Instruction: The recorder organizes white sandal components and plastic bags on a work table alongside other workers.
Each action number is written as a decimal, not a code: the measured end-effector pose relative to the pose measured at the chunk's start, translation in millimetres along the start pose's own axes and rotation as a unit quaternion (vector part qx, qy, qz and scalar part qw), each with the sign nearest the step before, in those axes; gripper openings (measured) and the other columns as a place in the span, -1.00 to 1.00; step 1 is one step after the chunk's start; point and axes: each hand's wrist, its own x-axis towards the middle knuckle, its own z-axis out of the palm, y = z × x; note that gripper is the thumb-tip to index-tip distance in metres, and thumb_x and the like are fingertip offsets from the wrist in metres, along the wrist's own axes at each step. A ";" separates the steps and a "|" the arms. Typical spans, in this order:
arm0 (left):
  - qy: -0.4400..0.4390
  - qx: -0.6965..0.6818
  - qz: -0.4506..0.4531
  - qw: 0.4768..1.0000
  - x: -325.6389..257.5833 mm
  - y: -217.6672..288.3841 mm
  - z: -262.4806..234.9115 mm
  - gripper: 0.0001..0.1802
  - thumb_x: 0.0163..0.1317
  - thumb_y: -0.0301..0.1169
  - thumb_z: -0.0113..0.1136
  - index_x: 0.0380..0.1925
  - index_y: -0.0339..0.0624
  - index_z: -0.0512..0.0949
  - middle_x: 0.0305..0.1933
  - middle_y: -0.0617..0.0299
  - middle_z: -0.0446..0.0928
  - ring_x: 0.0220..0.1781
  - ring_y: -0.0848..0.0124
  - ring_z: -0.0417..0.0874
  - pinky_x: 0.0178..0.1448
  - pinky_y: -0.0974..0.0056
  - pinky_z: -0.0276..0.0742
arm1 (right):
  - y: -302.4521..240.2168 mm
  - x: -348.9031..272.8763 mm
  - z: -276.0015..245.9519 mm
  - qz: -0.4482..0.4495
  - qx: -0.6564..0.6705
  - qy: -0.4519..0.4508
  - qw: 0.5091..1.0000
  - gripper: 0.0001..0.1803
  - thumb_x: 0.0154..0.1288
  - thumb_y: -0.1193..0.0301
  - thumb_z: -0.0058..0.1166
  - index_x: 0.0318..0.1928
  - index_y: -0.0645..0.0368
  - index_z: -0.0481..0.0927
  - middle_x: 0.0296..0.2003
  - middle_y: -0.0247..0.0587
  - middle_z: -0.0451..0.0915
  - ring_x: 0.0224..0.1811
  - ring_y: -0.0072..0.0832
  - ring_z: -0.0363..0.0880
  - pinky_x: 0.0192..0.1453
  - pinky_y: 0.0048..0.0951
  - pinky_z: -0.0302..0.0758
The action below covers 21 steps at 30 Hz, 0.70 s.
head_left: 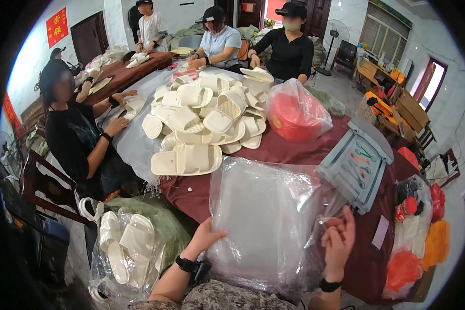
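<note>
Fingers (pixel 218 235) of the left hand (pixel 204 240) hold the left edge of the clear bags (pixel 266 212), thumb on top. At the bags' right edge, the right hand (pixel 337 243) has its fingers partly curled and the index raised; I cannot tell whether it pinches them. The bags lie at the near side of the maroon cloth (pixel 365 227), just before the piled cream slippers (pixel 186 160). A grey tray (pixel 354 142) stands to their right.
</note>
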 end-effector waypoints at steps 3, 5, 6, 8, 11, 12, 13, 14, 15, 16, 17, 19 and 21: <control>-0.001 0.026 0.019 0.999 1.0 -11.4 -4.3 -0.42 0.04 -0.44 0.42 0.08 -0.36 0.46 -0.10 0.09 0.65 -0.05 0.41 0.64 0.08 0.29 0.54 | -40.8 -3.9 -3.3 -0.073 -0.061 0.065 0.993 -0.29 0.22 0.68 -0.14 0.42 0.17 0.14 -0.24 -0.19 0.59 -0.65 -0.76 0.32 -0.63 -0.73 0.25; -0.002 0.029 0.004 1.000 -0.4 -6.7 -4.1 -0.41 0.03 -0.44 0.43 0.08 -0.36 0.46 -0.10 0.09 0.65 -0.05 0.40 0.64 0.08 0.29 0.54 | -73.2 -13.1 -6.0 -0.153 -0.103 0.084 0.979 -0.25 0.21 0.65 -0.11 0.44 0.16 0.09 -0.24 -0.20 0.59 -0.66 -0.78 0.29 -0.64 -0.75 0.21; -0.002 0.029 -0.008 1.000 -2.0 -5.4 -4.8 -0.41 0.03 -0.44 0.43 0.09 -0.36 0.46 -0.09 0.08 0.65 -0.05 0.39 0.64 0.08 0.28 0.54 | -82.6 -19.6 -4.0 -0.158 -0.090 0.108 0.977 -0.24 0.22 0.64 -0.12 0.45 0.16 0.08 -0.22 -0.19 0.59 -0.68 -0.80 0.24 -0.64 -0.76 0.18; 0.000 0.025 0.000 1.000 -6.1 3.5 -4.2 -0.41 0.02 -0.43 0.43 0.08 -0.35 0.46 -0.09 0.07 0.65 -0.04 0.38 0.65 0.08 0.28 0.54 | -99.5 -30.5 2.8 -0.153 -0.110 0.055 0.981 -0.24 0.21 0.64 -0.11 0.45 0.18 0.08 -0.19 -0.14 0.61 -0.66 -0.78 0.30 -0.63 -0.74 0.23; 0.001 0.012 0.031 0.999 3.1 -13.3 -6.1 -0.40 0.02 -0.41 0.43 0.08 -0.35 0.47 -0.07 0.07 0.65 -0.03 0.34 0.66 0.09 0.26 0.54 | -90.3 -35.8 29.5 -0.113 -0.173 -0.046 0.977 -0.30 0.11 0.67 -0.15 0.35 0.33 0.24 -0.05 -0.09 0.62 -0.65 -0.78 0.36 -0.56 -0.73 0.33; -0.018 0.022 0.020 0.999 5.3 -12.9 -3.8 -0.39 0.05 -0.44 0.43 0.11 -0.36 0.44 -0.03 0.11 0.62 -0.01 0.39 0.62 0.11 0.27 0.52 | -79.8 -28.4 32.3 -0.177 -0.266 -0.128 0.939 -0.45 0.10 0.68 -0.13 0.17 0.33 0.49 0.15 0.00 0.51 -0.63 -0.75 0.40 -0.53 -0.70 0.39; -0.028 0.035 0.006 0.999 1.5 -13.4 -6.2 -0.38 0.08 -0.47 0.43 0.14 -0.37 0.42 0.01 0.16 0.60 0.01 0.44 0.58 0.12 0.29 0.51 | -57.3 -19.9 37.9 -0.207 -0.302 -0.206 0.907 -0.37 0.15 0.65 -0.09 0.30 0.28 0.27 0.02 0.00 0.58 -0.61 -0.70 0.46 -0.53 -0.66 0.41; -0.016 0.036 0.006 0.999 -1.4 -14.6 -7.6 -0.38 0.08 -0.47 0.43 0.14 -0.37 0.42 0.01 0.16 0.60 0.01 0.44 0.58 0.12 0.29 0.51 | -38.4 -13.8 44.1 -0.235 -0.336 -0.282 0.867 -0.23 0.20 0.62 -0.05 0.44 0.24 0.06 -0.11 0.00 0.66 -0.58 -0.65 0.51 -0.53 -0.63 0.43; -0.020 0.029 0.001 0.999 -3.4 -17.7 -10.6 -0.37 0.10 -0.45 0.42 0.16 -0.36 0.40 0.02 0.15 0.59 0.03 0.44 0.57 0.13 0.29 0.50 | -33.9 -15.9 63.8 -0.160 -0.315 -0.321 0.879 -0.23 0.19 0.61 -0.03 0.43 0.26 0.05 -0.09 0.00 0.66 -0.54 -0.55 0.58 -0.47 -0.54 0.49; -0.028 0.020 0.001 0.999 -1.4 -18.9 -11.8 -0.36 0.12 -0.43 0.42 0.19 -0.36 0.38 0.03 0.15 0.58 0.04 0.45 0.56 0.14 0.29 0.49 | -31.4 -20.0 86.2 -0.086 -0.297 -0.353 0.883 -0.23 0.19 0.61 -0.01 0.42 0.27 0.05 -0.08 0.00 0.67 -0.49 -0.44 0.64 -0.40 -0.46 0.54; -0.039 0.012 0.000 0.999 -0.3 -18.2 -11.3 -0.35 0.15 -0.41 0.41 0.21 -0.35 0.37 0.04 0.15 0.58 0.06 0.45 0.55 0.15 0.30 0.49 | -15.3 -22.7 97.4 -0.089 -0.296 -0.355 0.882 -0.23 0.19 0.61 -0.01 0.42 0.27 0.05 -0.08 0.00 0.67 -0.49 -0.44 0.64 -0.40 -0.46 0.54; -0.040 -0.004 -0.001 0.999 -2.8 -3.6 -4.0 -0.39 0.22 -0.28 0.34 0.18 -0.37 0.39 0.05 0.11 0.58 0.08 0.39 0.57 0.16 0.28 0.48 | 39.4 -21.5 109.3 -0.050 -0.297 -0.375 0.877 -0.19 0.19 0.59 0.00 0.43 0.26 0.00 -0.10 -0.09 0.68 -0.45 -0.29 0.66 -0.33 -0.36 0.55; -0.033 -0.020 -0.001 0.999 -0.2 1.2 -4.3 -0.39 0.29 -0.15 0.27 0.16 -0.39 0.40 0.06 0.07 0.59 0.09 0.34 0.58 0.17 0.26 0.47 | 84.6 -18.5 116.8 -0.062 -0.316 -0.388 0.864 -0.14 0.18 0.59 0.02 0.45 0.24 -0.09 -0.03 -0.01 0.64 -0.44 -0.31 0.66 -0.32 -0.36 0.56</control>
